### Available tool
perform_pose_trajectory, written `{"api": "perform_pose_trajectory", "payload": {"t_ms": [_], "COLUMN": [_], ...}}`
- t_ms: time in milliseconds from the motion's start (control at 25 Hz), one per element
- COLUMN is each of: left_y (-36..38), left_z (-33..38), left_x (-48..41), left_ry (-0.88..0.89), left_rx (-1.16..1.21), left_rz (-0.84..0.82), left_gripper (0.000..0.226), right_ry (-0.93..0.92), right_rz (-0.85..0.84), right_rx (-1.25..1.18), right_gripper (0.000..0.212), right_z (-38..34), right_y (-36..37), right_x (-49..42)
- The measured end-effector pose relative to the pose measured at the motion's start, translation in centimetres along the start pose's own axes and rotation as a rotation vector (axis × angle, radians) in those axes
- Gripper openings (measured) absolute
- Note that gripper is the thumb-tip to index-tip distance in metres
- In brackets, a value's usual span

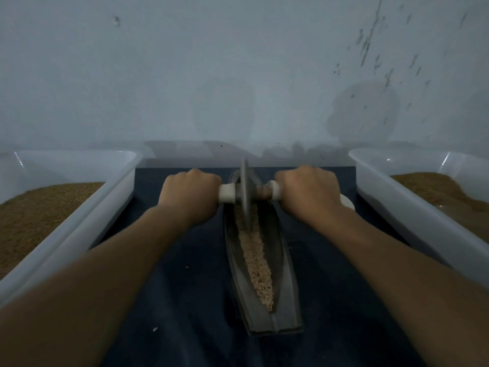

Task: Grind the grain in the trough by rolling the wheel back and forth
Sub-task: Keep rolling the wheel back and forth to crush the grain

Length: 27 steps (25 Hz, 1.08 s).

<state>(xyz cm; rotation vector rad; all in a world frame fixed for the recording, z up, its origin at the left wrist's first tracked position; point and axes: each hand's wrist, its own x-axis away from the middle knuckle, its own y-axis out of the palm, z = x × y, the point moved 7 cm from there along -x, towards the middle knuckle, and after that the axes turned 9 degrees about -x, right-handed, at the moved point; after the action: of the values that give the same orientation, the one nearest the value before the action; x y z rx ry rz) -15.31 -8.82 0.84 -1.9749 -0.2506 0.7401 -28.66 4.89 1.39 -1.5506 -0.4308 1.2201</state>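
Left hand point(189, 193) and right hand point(308, 190) clasp the wheel's point(244, 192) handle point(227, 193).

L hand point(189, 194) & R hand point(308, 193) hold handle point(227, 193) ends; wheel point(244, 192) upright at far end of trough point(284, 287), on grain point(258, 263).

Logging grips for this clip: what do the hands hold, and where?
The wheel, by its cross handle: left hand grips the left end, right hand the right end.

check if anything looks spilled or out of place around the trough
Two pale specks lie on the dark cloth left of the trough, likely strays from the grain inside it. Nothing else stands out.
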Motion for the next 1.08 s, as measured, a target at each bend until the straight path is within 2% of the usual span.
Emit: {"api": "perform_pose_trajectory", "payload": {"t_ms": [40,120,320,440,560,640,680,760,800,920,1000,1080], "left_y": [0.1,-0.6,-3.3,-2.1,-1.5,-0.9,-1.0,-1.5,-1.8,-3.0,-2.7,-1.6], "left_z": [-0.2,-0.2,-0.1,0.6,-0.1,-0.4,-0.5,0.0,0.3,0.2,0.1,0.4], "left_x": [-0.2,1.8,7.8,6.1,0.8,-0.8,-0.3,3.2,5.4,9.0,8.4,5.9], "left_ry": [0.015,0.059,0.163,0.069,-0.008,-0.008,-0.012,-0.013,-0.008,0.055,0.050,0.015], "left_rx": [0.021,-0.017,-0.086,-0.165,-0.115,-0.053,-0.036,-0.067,-0.064,-0.036,-0.042,-0.108], "left_rz": [-0.029,0.022,0.284,0.188,0.098,-0.021,-0.022,0.087,0.148,0.324,0.280,0.172], "left_gripper": [0.010,0.010,0.047,0.035,0.008,0.012,0.012,0.010,0.022,0.046,0.046,0.034], "right_ry": [0.001,-0.031,-0.174,-0.075,0.003,0.036,0.029,-0.027,-0.082,-0.219,-0.191,-0.086], "right_rz": [-0.015,-0.013,0.204,0.147,0.109,0.094,0.080,0.067,0.120,0.279,0.256,0.153], "right_rx": [-0.004,0.000,0.040,0.072,-0.008,0.005,0.021,0.026,0.019,0.010,0.016,0.035], "right_gripper": [0.026,0.030,0.037,0.044,0.028,0.019,0.021,0.035,0.038,0.016,0.016,0.033], "right_z": [0.1,0.3,0.6,0.8,1.0,1.1,1.1,0.8,0.4,-0.1,0.0,0.4], "right_y": [0.0,-0.2,-2.7,-0.4,1.6,1.6,1.3,0.3,-0.7,-3.6,-3.0,-1.0], "right_x": [-0.3,1.7,7.7,5.7,1.3,0.1,0.4,2.9,4.6,8.0,7.9,5.5]}}
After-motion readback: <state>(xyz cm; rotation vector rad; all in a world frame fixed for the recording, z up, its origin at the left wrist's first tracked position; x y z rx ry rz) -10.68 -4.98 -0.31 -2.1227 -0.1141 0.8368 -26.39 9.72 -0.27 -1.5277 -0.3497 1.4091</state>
